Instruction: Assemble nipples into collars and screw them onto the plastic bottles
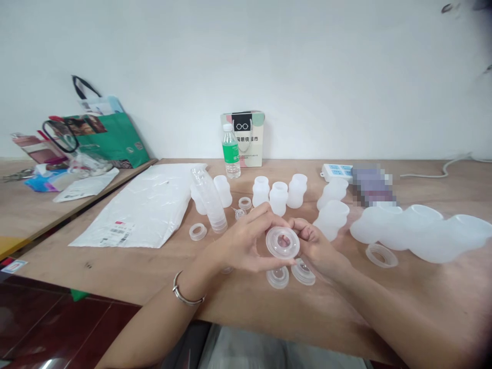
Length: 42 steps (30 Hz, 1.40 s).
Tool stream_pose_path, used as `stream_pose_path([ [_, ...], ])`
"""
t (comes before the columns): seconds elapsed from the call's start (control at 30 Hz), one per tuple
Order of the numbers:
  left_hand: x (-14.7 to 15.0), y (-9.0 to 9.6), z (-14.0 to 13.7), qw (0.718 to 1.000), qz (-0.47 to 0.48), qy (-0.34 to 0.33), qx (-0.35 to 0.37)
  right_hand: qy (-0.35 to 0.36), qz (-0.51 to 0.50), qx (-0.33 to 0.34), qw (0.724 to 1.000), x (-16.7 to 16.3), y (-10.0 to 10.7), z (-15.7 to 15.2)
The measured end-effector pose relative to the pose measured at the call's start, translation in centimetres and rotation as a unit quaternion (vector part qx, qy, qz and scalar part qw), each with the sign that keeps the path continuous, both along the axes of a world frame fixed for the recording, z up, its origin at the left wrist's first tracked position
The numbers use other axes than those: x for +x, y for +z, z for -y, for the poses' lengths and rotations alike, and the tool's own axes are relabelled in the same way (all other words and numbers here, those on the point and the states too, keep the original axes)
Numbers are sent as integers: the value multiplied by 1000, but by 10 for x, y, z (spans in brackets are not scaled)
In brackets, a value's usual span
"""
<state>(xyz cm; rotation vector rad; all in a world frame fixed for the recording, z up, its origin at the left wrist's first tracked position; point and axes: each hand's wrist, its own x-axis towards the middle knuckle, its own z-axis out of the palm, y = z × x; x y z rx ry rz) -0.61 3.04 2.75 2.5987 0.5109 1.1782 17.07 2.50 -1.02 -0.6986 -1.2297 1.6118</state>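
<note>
A round, clear plastic lid (282, 252) with a hole in its middle is held up over the table's near side. My left hand (248, 238), with a bracelet at the wrist, grips its rim between thumb and fingers. On the other edge, my right hand (315, 247) has its fingers curled against the lid; a fingertip shows through the hole. Below the hands lie two similar lids, one on the left (277, 278) and one on the right (304, 271). A loose translucent ring (198, 232) rests left of my hands, and another ring (382, 255) lies to the right.
Several frosted bottles stand behind my hands, including a middle one (279, 198); more lie at right, such as one near the edge (449, 238). A stack of clear cups (210, 200) leans beside a white mailing bag (142, 210). Farther back are a water bottle (231, 154) and a power strip (336, 172).
</note>
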Motion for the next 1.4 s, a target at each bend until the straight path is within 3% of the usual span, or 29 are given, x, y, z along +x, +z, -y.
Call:
stream_pose_path([
  [0.23, 3, 2, -4, 995, 71, 50, 58, 0, -3, 0, 1000, 3, 0, 1],
  [0.5, -5, 5, -9, 999, 32, 32, -2, 9, 3, 18, 1000, 3, -5, 0],
  [0.67, -18, 9, -16, 993, -23, 65, -92, -150, -30, 64, 986, 4, 6, 4],
  [0.73, -21, 5, -19, 979, -107, 86, -153, -208, -56, 77, 973, 6, 11, 5],
  [0.83, -22, -5, -25, 945, -243, 111, -189, -233, -81, 84, 966, 10, 14, 4],
  [0.93, -20, -13, -30, 927, -313, 117, -172, -223, -75, 79, 969, 10, 11, 3],
  [1.03, -19, -13, -32, 929, -306, 129, -165, -220, -49, 93, 970, 9, 9, 3],
  [1.17, -22, -13, -37, 923, -292, 236, -86, -220, 17, 139, 965, 11, 8, 2],
  [1.3, -26, -23, -45, 879, -373, 296, -6, -234, 125, 183, 947, 15, 4, -1],
  [1.4, -26, -27, -48, 876, -385, 289, 0, -246, 198, 201, 927, 16, 0, -4],
])
